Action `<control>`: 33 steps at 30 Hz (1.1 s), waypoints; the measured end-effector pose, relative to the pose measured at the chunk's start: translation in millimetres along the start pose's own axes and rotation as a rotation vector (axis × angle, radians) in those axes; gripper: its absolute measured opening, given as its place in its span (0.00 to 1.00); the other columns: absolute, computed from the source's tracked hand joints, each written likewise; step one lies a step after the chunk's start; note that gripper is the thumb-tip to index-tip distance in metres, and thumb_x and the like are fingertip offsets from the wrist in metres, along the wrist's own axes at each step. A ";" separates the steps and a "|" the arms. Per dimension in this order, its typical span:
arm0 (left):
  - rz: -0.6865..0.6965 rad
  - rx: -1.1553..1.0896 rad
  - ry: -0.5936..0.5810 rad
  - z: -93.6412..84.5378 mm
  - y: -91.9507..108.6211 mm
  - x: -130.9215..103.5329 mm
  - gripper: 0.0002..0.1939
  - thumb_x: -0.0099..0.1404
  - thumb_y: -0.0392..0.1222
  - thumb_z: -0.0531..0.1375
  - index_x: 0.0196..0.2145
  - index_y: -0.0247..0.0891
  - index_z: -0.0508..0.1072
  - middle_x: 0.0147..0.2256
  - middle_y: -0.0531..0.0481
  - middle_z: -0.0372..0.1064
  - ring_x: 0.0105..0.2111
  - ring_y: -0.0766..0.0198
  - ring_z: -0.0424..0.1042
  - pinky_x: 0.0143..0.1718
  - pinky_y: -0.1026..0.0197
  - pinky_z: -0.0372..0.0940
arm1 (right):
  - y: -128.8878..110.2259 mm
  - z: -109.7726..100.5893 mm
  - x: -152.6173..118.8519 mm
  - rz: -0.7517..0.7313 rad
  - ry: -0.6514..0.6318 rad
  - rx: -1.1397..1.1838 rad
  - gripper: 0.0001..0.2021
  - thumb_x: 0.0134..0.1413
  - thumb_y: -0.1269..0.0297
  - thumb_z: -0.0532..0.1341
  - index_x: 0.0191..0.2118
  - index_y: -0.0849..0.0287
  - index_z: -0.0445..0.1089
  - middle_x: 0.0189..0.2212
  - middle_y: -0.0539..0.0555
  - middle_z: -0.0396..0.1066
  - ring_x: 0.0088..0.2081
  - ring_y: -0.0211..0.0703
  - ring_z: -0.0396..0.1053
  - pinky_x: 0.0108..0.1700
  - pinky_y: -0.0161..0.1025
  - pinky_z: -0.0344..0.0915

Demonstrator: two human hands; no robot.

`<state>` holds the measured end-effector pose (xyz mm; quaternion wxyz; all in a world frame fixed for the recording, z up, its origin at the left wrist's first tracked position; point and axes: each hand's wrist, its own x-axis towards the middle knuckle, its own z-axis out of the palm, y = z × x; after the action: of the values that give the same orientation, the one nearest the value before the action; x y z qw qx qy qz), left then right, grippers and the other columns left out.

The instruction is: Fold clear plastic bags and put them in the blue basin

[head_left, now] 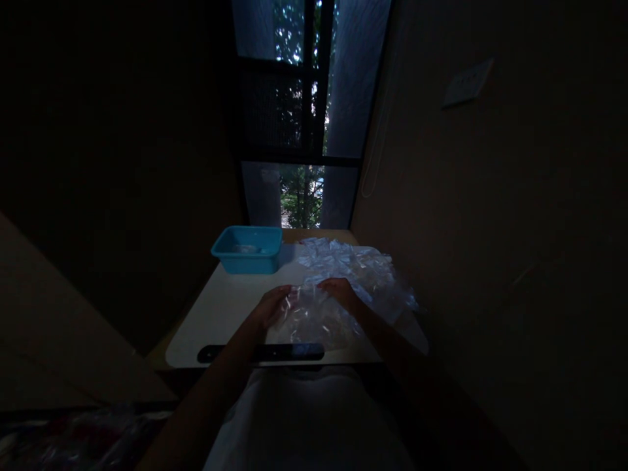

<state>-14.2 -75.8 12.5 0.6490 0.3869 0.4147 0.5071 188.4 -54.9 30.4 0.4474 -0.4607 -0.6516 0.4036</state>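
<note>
A clear plastic bag (pixel 309 317) is held between my two hands above the white board. The fingers of my left hand (pixel 273 304) close on its left edge, and my right hand (pixel 338 291) pinches its upper right part. Behind and to the right lies a heap of crumpled clear plastic bags (pixel 366 268), close to my right hand. The room is dim, so the fingertips and the bag's edges are hard to make out.
A blue basin (pixel 250 263) with something clear inside stands at the board's back left. A black strip (pixel 287 352) runs along the front edge of the white board (pixel 209 317). Walls flank the board, with a window behind.
</note>
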 end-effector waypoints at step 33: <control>0.112 0.343 0.069 0.2 42.4 9.1 0.20 0.38 0.52 0.62 0.24 0.33 0.69 0.26 0.47 0.69 0.26 0.62 0.69 0.21 0.65 0.60 | -13.7 -0.6 1.7 0.357 0.081 0.374 0.06 0.33 0.70 0.62 0.25 0.60 0.66 0.17 0.47 0.67 0.17 0.31 0.62 0.23 0.33 0.61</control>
<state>-27.0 -59.0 50.4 0.5295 0.4969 0.4950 0.4773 185.4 -56.6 43.8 0.4725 -0.4934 -0.4555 0.5708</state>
